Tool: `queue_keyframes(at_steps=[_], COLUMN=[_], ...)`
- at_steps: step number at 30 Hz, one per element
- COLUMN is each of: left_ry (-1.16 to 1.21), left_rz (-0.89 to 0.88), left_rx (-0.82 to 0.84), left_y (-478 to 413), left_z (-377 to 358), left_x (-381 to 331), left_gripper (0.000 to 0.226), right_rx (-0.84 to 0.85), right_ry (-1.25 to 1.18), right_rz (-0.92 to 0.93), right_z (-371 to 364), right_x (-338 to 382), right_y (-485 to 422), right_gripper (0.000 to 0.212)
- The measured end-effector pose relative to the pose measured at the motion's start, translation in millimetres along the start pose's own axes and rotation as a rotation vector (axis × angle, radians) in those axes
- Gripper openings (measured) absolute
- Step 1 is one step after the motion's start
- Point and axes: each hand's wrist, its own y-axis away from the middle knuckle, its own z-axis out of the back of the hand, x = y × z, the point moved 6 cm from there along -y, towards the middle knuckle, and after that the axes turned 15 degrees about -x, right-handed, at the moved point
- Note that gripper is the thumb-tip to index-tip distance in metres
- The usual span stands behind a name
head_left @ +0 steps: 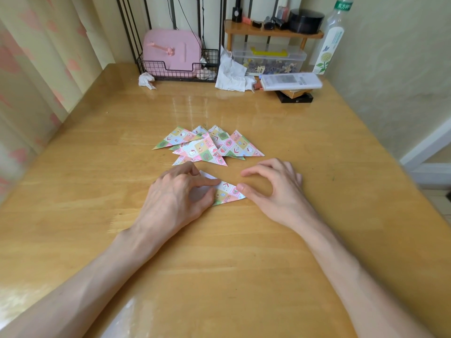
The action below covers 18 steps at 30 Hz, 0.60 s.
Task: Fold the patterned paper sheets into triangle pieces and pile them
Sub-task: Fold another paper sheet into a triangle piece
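A pale curtain with pink shapes hangs far out past the left knuckles, along the edge of the wooden table. The left hand lies knuckles up on the table. Its fingers are bent down over a patterned sheet, and the forefinger and thumb are close together, nipping the folded layer, with a patch of white underside showing between them. The sheet pokes out from under those fingers as a pointed, checked corner and runs across to the other thumb.

Just beyond the fingertips of both hands sits the pile of triangles, loosely fanned and overlapping, apart from the sheet being worked. The right hand arches over bare wood with its fingers loosely curved and gripping nothing. Only its thumb tip touches the sheet's right-hand point.

Far beyond the fingers, at the back of the table, stand a wire basket, a crumpled tissue, a clear plastic box and a tall bottle.
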Motion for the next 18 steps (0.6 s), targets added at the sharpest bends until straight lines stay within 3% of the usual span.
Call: queue_keyframes(at_steps=[18], left_ry=[0.018], left_rz=[0.028], left_rx=[0.02], left_y=[0.9], left_z=[0.2], left_x=[2.9], left_gripper=[0.023], right_rx=[0.02], right_ry=[0.04], right_rz=[-0.006], right_z=[-2.6], right_x=[-2.9], right_y=[4.8], right_gripper=[0.028])
